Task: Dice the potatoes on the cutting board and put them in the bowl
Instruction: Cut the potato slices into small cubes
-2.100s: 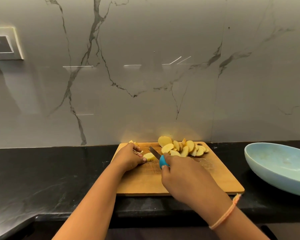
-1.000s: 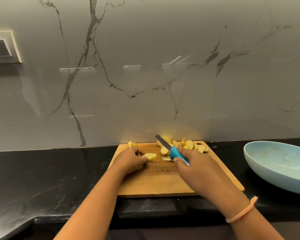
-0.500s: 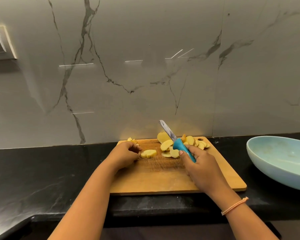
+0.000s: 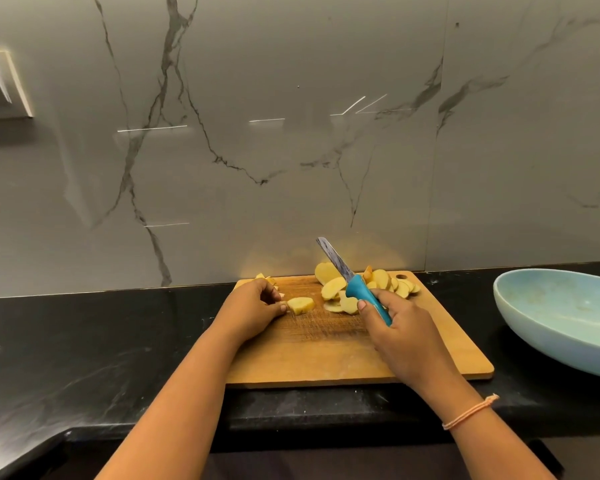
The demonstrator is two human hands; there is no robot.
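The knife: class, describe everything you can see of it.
The knife has a teal, plastic-looking handle and a narrow grey mottled blade. The right hand grips the handle; the blade is raised, tilted up and away to the left, above the potato slices at the far end of the wooden cutting board. Contact with slices is unclear.

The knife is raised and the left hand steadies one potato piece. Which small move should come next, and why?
Probably bring the blue-handled knife down onto the yellow potato slice that the left hand holds on the wooden cutting board: the right hand holds the knife tilted up, and this slice looks not yet diced.
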